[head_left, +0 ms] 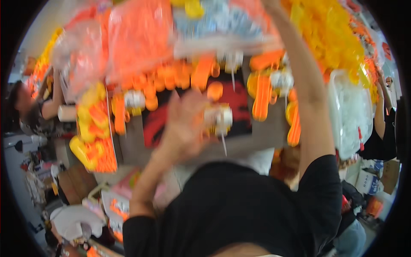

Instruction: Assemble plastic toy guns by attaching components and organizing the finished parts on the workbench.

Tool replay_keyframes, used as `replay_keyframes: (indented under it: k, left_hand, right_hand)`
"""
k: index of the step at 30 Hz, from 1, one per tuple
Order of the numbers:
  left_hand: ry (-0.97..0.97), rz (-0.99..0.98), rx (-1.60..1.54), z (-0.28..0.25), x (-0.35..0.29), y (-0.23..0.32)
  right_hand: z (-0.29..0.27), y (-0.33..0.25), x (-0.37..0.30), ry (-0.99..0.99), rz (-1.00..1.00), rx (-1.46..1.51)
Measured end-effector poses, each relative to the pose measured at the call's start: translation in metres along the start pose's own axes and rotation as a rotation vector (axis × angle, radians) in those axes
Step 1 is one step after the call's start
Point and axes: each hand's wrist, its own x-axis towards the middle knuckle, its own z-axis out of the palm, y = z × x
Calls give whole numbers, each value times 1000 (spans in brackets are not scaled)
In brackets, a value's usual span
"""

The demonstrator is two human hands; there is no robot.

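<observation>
My left hand point(186, 122) is blurred over the middle of the work surface, its thumb apart from the other fingers. Right beside it lies a small toy assembly point(219, 118) with a white body, yellow parts and a thin white rod pointing toward me; my hand covers its left side, and whether they touch is unclear. A loose orange round piece point(215, 91) sits just beyond. My right arm stretches far forward, and the right hand point(270, 4) is cut off at the top edge among the bags, its fingers hidden.
Similar orange-handled assemblies point(261, 96) lie left and right on the table. Orange round parts point(171, 76) line the back below bags of orange pieces point(139, 38) and blue pieces point(218, 23). Yellow parts point(329, 38) and a clear tub point(351, 111) stand right. Other people work nearby.
</observation>
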Motion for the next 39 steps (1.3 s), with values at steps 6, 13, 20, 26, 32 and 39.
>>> replay_keyframes:
  k: [6, 13, 20, 26, 32, 39]
  left_hand:
    - [494, -327, -1240, -28, 22, -46]
    - [284, 796, -1712, 16, 35, -68]
    - [-100, -84, -200, -39, -8, -19]
    - [-391, 31, 15, 16, 21, -20]
    - [-489, -16, 26, 20, 30, -24]
    - [-481, -57, 1, 13, 38, -20]
  right_hand:
    - [-148, -180, -145, -1340, 350, 494]
    - [-165, -183, -260, -1297, 347, 773]
    - [-202, -126, -333, -812, 249, 510]
    - [-186, -118, -345, -847, -8, 347]
    - [-180, -111, -342, -860, 4, 348]
    - [-181, -111, -341, -857, 23, 385]
